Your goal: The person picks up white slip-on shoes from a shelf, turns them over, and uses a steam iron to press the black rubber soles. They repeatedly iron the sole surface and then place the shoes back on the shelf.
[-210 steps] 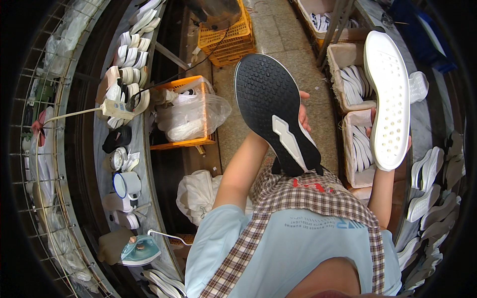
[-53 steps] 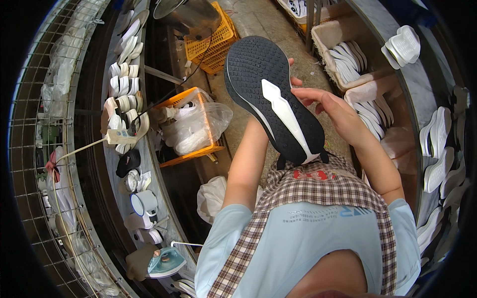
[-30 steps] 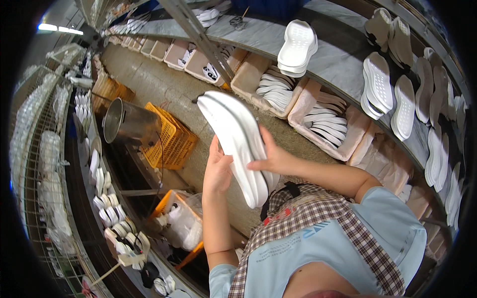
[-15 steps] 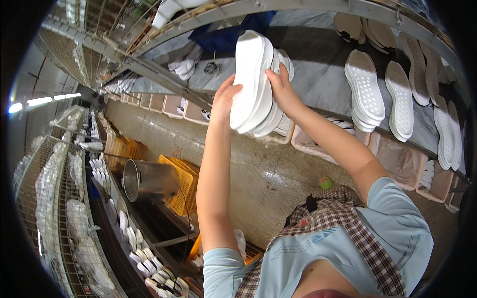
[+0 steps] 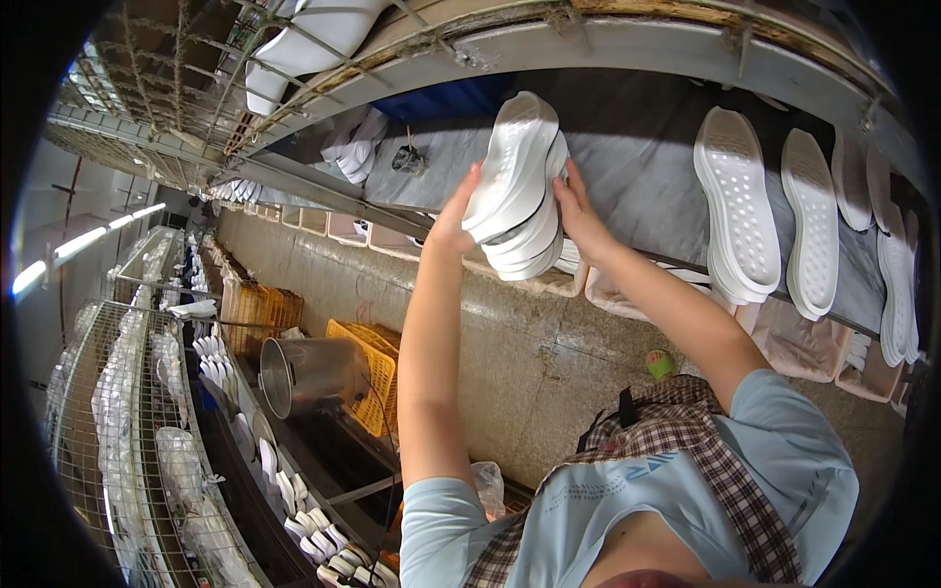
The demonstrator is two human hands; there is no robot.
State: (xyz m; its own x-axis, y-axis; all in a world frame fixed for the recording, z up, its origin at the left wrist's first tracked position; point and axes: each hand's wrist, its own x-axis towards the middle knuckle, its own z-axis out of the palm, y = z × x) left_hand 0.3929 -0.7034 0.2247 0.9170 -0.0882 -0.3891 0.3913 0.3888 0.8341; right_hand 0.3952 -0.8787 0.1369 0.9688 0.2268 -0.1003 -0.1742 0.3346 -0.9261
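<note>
A stack of several white shoe soles (image 5: 515,162) is between my two hands, in front of the grey shelf. My left hand (image 5: 456,214) presses against the stack's left side. From the right, my right hand (image 5: 580,216) grips it, thumb and fingers along the edges. The top sole tilts, with its hollow, textured face showing. Beneath it the lower soles fan out slightly, with dark gaps between them. On the shelf to the right lie a stack of white soles with a dimpled face (image 5: 737,201) and another dimpled sole pile (image 5: 812,220).
A metal rack beam (image 5: 627,49) crosses above the shelf (image 5: 637,147). Lined pink bins (image 5: 799,338) stand below its front edge. On the left are a metal pot (image 5: 309,377), a yellow crate (image 5: 368,392), a wire rack (image 5: 88,431) and more white soles (image 5: 319,529).
The stack has come lower in the picture and turned: its top sole shows a hollow face instead of a smooth one. Both hands have shifted with it. The view has moved slightly.
</note>
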